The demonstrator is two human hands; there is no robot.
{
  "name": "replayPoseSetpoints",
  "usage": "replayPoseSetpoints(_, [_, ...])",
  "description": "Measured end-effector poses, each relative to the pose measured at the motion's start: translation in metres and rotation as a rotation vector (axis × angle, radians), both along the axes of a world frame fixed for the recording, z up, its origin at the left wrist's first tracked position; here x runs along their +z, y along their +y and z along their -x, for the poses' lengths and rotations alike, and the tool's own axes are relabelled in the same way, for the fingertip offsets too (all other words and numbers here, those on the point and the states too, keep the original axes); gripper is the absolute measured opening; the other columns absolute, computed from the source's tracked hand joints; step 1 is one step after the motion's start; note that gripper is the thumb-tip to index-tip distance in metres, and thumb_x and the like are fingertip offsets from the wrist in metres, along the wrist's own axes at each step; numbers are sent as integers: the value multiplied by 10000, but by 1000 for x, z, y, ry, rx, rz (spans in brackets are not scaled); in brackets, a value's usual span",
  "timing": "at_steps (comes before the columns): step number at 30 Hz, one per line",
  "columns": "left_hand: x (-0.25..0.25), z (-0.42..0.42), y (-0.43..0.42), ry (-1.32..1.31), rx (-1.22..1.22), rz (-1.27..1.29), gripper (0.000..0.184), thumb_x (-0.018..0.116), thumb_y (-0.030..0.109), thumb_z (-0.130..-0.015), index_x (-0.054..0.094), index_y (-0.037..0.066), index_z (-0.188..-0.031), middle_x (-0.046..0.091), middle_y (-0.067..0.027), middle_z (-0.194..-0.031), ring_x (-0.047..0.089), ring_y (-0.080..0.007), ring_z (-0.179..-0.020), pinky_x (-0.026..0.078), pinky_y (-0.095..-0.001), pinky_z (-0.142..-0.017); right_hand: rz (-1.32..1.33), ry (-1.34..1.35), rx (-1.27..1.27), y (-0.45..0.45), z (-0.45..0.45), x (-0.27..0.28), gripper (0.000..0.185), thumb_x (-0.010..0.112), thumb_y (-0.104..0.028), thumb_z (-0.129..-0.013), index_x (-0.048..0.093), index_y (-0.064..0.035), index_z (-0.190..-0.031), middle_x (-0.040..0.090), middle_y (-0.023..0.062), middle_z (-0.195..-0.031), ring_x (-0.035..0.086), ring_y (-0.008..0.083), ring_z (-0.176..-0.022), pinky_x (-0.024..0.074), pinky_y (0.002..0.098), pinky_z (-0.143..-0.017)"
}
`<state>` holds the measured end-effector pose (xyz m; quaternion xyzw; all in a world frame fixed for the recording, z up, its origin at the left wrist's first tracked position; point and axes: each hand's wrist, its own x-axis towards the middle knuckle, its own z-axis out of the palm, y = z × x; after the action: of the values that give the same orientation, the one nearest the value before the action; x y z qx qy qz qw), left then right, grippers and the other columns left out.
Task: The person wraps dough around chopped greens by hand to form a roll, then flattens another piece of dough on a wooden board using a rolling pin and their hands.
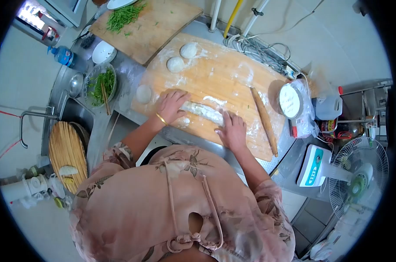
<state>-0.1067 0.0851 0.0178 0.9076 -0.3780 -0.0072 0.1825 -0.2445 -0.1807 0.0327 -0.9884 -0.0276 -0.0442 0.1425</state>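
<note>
A long floured roll of filled dough (202, 111) lies on the wooden board (198, 70). My left hand (174, 104), with a gold bracelet at the wrist, rests over the roll's left end, fingers stretched out. At the other end my right hand (233, 129) touches the dough, its fingers apart and thumb spread. Beside my left hand sits a pale dough round (144, 94). Two more, a dough round (175, 64) and another dough round (188, 50), lie farther back on the board. A rolling pin (265, 122) lies to the right of my right hand.
A bowl of flour (290, 101) stands right of the board. Chopped greens (123, 18) lie on a cutting board (163, 24) at the back. Left are a bowl of greens with chopsticks (101, 87) and the sink tap (36, 114). A scale (312, 166) and fan (359, 179) are right.
</note>
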Motion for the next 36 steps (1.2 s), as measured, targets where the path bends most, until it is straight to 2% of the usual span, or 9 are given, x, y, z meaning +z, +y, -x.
replayPoseSetpoints(4, [8, 1, 2, 53, 86, -22, 877, 807, 383, -661, 431, 141, -1416, 480, -104, -1359, 432, -309, -1264, 336, -471, -1024, 47, -3, -144, -12, 26, -15, 793, 782, -394, -696, 474, -97, -1363, 530, 121, -1160, 508, 293, -1059, 406, 456, -866])
replayPoseSetpoints(9, [-20, -13, 13, 56, -79, 180, 937, 806, 437, -657, 406, 71, -1422, 421, -152, -1424, 374, -371, -1322, 273, -516, -1099, -46, -79, -49, -25, 26, -32, 765, 765, -406, -706, 485, -90, -1344, 549, 137, -1098, 530, 318, -986, 436, 436, -831])
replayPoseSetpoints(13, [-34, -15, 0, 38, -147, 140, 944, 815, 424, -645, 409, 79, -1424, 403, -153, -1443, 343, -368, -1353, 268, -517, -1116, -47, -64, 13, -31, 16, -32, 731, 758, -394, -718, 493, -81, -1323, 553, 148, -1090, 536, 325, -944, 452, 438, -816])
replayPoseSetpoints(16, [-10, -13, -11, -62, -152, 46, 903, 803, 416, -661, 419, 148, -1433, 449, -108, -1410, 380, -308, -1334, 268, -486, -1118, -52, -220, 81, -26, 5, -17, 688, 750, -387, -741, 505, -79, -1305, 557, 163, -1035, 532, 342, -915, 462, 432, -818])
replayPoseSetpoints(19, [-6, -14, -8, 22, -199, 34, 852, 790, 421, -668, 459, 173, -1413, 534, -66, -1283, 457, -271, -1225, 337, -453, -1037, -13, -124, 120, -28, 2, -23, 656, 757, -351, -725, 530, -58, -1267, 559, 144, -1048, 540, 315, -899, 475, 409, -794])
replayPoseSetpoints(22, [-9, -21, -14, 74, -238, 13, 803, 786, 401, -661, 507, 184, -1381, 563, -71, -1200, 480, -279, -1150, 349, -439, -999, -22, -43, 132, -32, 1, -34, 651, 758, -333, -718, 538, -52, -1263, 558, 137, -1022, 543, 314, -908, 484, 405, -781])
replayPoseSetpoints(28, [-18, -29, -29, 22, -318, -39, 744, 773, 410, -678, 525, 245, -1360, 564, -57, -1043, 511, -267, -1041, 381, -424, -945, -66, -144, 140, -28, -8, -33, 620, 753, -310, -721, 550, -42, -1242, 554, 115, -955, 546, 300, -898, 498, 394, -741])
replayPoseSetpoints(34, [-24, -37, -37, -46, -400, -6, 727, 772, 430, -673, 545, 222, -1331, 552, -50, -999, 519, -266, -978, 417, -429, -878, -95, -107, 173, -22, -28, -34, 645, 791, -277, -694, 554, -38, -1244, 559, 129, -975, 556, 297, -867, 506, 377, -730])
replayPoseSetpoints(36, [-22, -39, -39, -2, -390, -53, 743, 771, 445, -669, 540, 214, -1337, 561, -54, -1031, 524, -267, -1008, 410, -428, -892, -93, -103, 194, -23, -35, -38, 676, 787, -313, -697, 540, -40, -1264, 557, 129, -983, 552, 299, -878, 506, 379, -732])
